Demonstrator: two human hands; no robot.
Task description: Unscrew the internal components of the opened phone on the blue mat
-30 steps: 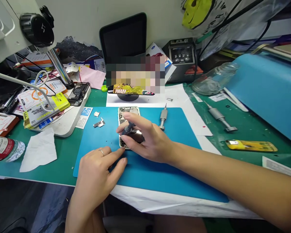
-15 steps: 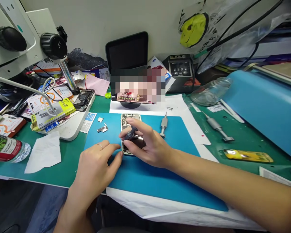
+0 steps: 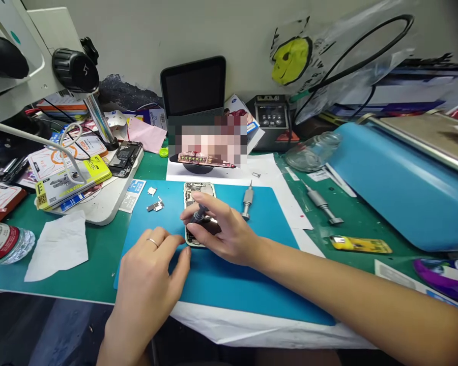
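An opened phone (image 3: 190, 191) with bare inner parts lies on the blue mat (image 3: 229, 290). My right hand (image 3: 221, 229) is closed around a dark grey screwdriver (image 3: 201, 211), held tilted over the phone; its tip is hidden behind my fingers. At the phone's lower left edge, my left hand (image 3: 152, 264) has its fingers curled, with index finger and thumb tips touching the frame. Two small metal phone parts, a square plate (image 3: 151, 191) and a longer bracket (image 3: 156, 205), lie left of the phone. Another grey screwdriver (image 3: 248, 201) stands to its right.
A microscope (image 3: 76, 71) with a white base stands at left, with a yellow battery box (image 3: 74, 183) on it. A bottle (image 3: 7, 241) and paper lie nearer. Behind are a screen on a stand (image 3: 193, 84) and a glass jar (image 3: 311, 152). A third screwdriver (image 3: 322, 202) lies right.
The whole view has shifted slightly, so the bench appears farther left and a little lower. Both hands stay at the phone, and the screwdriver remains in my right hand.
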